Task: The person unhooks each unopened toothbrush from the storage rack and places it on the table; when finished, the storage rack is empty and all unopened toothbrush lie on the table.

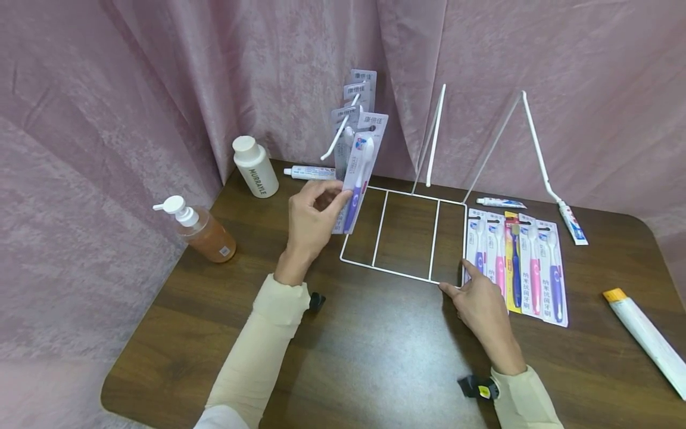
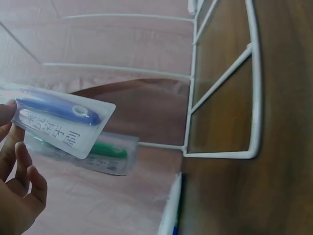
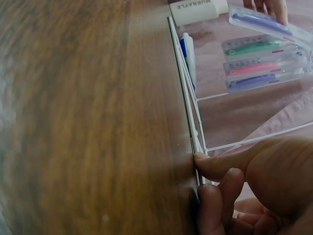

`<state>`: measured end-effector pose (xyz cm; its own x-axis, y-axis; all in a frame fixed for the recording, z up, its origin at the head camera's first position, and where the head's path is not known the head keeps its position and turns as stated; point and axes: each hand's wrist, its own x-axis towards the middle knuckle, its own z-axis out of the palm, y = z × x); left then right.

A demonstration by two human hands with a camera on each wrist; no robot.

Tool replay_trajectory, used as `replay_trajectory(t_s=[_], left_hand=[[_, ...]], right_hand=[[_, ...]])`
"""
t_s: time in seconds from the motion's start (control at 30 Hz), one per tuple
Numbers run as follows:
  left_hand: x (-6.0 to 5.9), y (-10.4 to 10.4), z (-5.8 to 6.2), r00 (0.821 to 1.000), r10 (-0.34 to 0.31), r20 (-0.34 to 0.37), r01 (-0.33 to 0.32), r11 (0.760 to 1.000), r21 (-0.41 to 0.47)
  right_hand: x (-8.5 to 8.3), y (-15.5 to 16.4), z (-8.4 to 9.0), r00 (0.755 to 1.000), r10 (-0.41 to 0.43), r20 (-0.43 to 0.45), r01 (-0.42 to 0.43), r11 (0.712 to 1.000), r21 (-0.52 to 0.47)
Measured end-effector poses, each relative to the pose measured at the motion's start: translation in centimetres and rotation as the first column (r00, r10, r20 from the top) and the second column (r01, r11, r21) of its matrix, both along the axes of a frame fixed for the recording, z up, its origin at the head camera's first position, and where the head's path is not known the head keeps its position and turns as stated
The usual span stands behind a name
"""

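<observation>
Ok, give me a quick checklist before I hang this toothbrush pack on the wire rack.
1. Left hand holds the toothbrush pack: ok.
2. Right hand steadies the wire rack at its front corner: ok.
3. Rack base flat on the table: ok.
4. Pack's hang hole lined up with the hook: cannot tell.
5. Room on the hook beside the hung packs: cannot tell.

White wire display rack (image 1: 405, 238) on brown wooden table (image 1: 375, 357). Left hand (image 1: 311, 220) pinches purple packaged toothbrush (image 1: 360, 173) at rack's left rear hook, three grey packs hung behind it. Right hand (image 1: 482, 307) presses rack's near right corner. Row of carded toothbrushes (image 1: 514, 265) lies flat just right of rack.
</observation>
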<state>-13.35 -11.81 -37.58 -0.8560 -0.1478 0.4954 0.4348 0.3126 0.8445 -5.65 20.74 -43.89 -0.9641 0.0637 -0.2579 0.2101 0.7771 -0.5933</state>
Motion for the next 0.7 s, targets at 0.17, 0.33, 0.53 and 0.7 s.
replay_trajectory(t_s=[0.17, 0.33, 0.53, 0.7], left_hand=[[1.3, -0.3, -1.5, 0.991, -0.050, 0.122, 0.057, 0.997, -0.054], [2.5, -1.6, -3.4, 0.957, -0.034, 0.288, 0.083, 0.984, -0.158], [3.4, -3.6, -5.3, 0.895, 0.032, 0.445, 0.083, 0.968, -0.236], [2.5, -5.6, -7.8, 0.871, 0.024, 0.491, 0.116, 0.960, -0.254]], right_hand=[[0.0, 0.0, 0.0, 1.000, 0.004, 0.001, -0.004, 1.000, -0.001], [0.0, 0.0, 0.0, 1.000, 0.000, -0.002, 0.001, 1.000, 0.011], [0.0, -0.1, 0.2, 1.000, -0.001, 0.006, 0.001, 1.000, 0.019], [0.1, -0.2, 0.3, 1.000, 0.002, 0.010, -0.002, 1.000, 0.010]])
